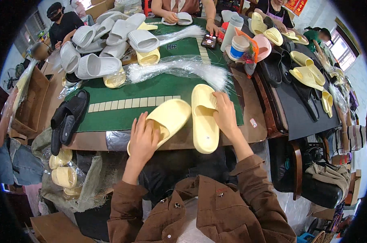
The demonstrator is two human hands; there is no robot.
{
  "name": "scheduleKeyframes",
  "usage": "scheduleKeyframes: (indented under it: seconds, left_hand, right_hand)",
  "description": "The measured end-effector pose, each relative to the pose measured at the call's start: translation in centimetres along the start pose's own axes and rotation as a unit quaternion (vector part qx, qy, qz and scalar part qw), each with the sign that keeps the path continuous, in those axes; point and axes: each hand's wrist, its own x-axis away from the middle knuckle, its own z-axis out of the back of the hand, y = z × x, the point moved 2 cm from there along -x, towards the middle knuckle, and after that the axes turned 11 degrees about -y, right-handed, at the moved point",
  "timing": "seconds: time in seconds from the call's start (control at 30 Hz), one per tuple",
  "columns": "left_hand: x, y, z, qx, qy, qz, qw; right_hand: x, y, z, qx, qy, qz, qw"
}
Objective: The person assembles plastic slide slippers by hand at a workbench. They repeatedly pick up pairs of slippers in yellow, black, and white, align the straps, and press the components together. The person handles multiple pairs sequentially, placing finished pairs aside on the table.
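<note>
Two pale yellow slippers are in my hands over the near edge of the table. My left hand (145, 134) grips the left slipper (173, 115) at its foot opening, its fingers reaching over the strap's rim; this slipper tilts with its toe up to the right. My right hand (225, 112) holds the other slipper (205, 131) by the side of its strap, so the insole shows with the heel toward me. The toes are close together. My right thumb is hidden.
Grey slippers (96, 67) are heaped on the green mat (106, 121), beside bundles of clear plastic strands (175, 69). Black slippers (74, 115) lie at the left edge. A paper cup (239, 47) and bottle (232, 32) stand far right. Across the table, a person's hand (170, 18) touches a grey slipper.
</note>
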Motion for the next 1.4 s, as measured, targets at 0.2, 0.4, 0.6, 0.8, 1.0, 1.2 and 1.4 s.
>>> scheduleKeyframes:
  seconds: [0.2, 0.4, 0.6, 0.8, 1.0, 1.2, 1.4]
  left_hand:
    - [-0.6, 1.6, -0.1, 0.117, 0.013, 0.132, 0.984]
    - [-2.1, 5.7, -1.6, -0.031, 0.034, 0.078, 0.996]
    - [-0.5, 6.5, -1.6, 0.016, 0.054, 0.065, 0.996]
    - [-1.8, 5.7, -1.9, 0.006, 0.032, 0.089, 0.995]
    - [-0.4, 6.9, 0.4, -0.047, 0.092, 0.025, 0.994]
    - [0.4, 8.4, 2.0, 0.229, 0.078, -0.071, 0.968]
    - [-1.0, 13.5, 2.9, 0.612, -0.072, -0.099, 0.781]
  right_hand:
    - [0.8, 0.1, -0.4, 0.036, 0.023, -0.017, 0.999]
    - [0.6, -1.7, -1.3, 0.038, 0.028, 0.015, 0.999]
    - [1.3, -1.0, -0.2, 0.001, 0.009, 0.043, 0.999]
    - [0.8, -0.9, -0.6, -0.032, 0.006, 0.042, 0.999]
    - [0.9, -0.5, 0.7, -0.069, -0.053, 0.042, 0.995]
    - [1.5, -5.1, 8.2, -0.31, -0.138, 0.051, 0.939]
    - [3.3, -11.1, 10.1, -0.441, -0.252, 0.144, 0.849]
